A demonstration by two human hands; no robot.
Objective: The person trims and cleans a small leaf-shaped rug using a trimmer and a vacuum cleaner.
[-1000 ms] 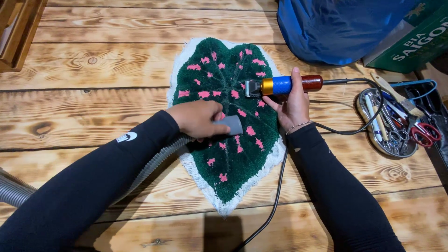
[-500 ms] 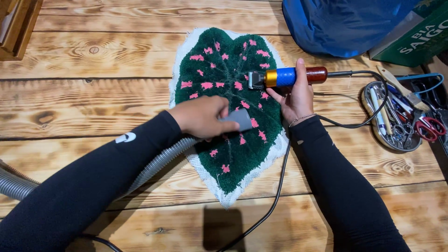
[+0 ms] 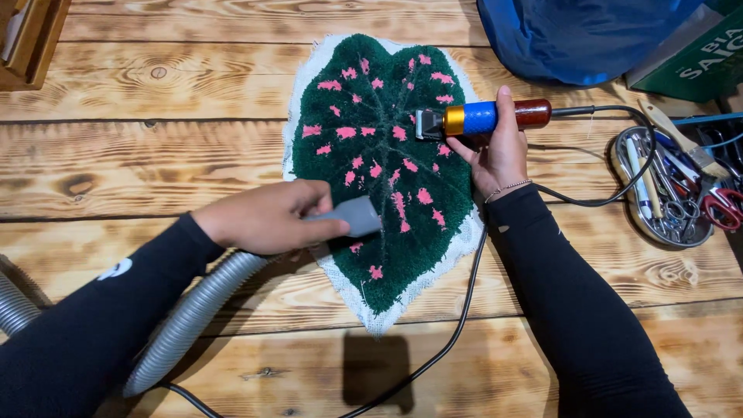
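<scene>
Since half a second ago the left hand (image 3: 267, 218), closed on the grey vacuum nozzle (image 3: 352, 217), has slid lower along the midrib of the leaf-shaped tufted rug (image 3: 379, 178), which lies flat on the plank table (image 3: 139, 155), while the right hand (image 3: 495, 147) still grips the corded clipper (image 3: 480, 118) with its blade on the pile. Nearest, the ribbed hose (image 3: 190, 321) and black cord (image 3: 457, 317) could drag and shift the rug, making the blade gouge. Farther off sit a metal tool tray (image 3: 665, 190) and blue bag (image 3: 573, 35), crowding the clipper's cord side.
</scene>
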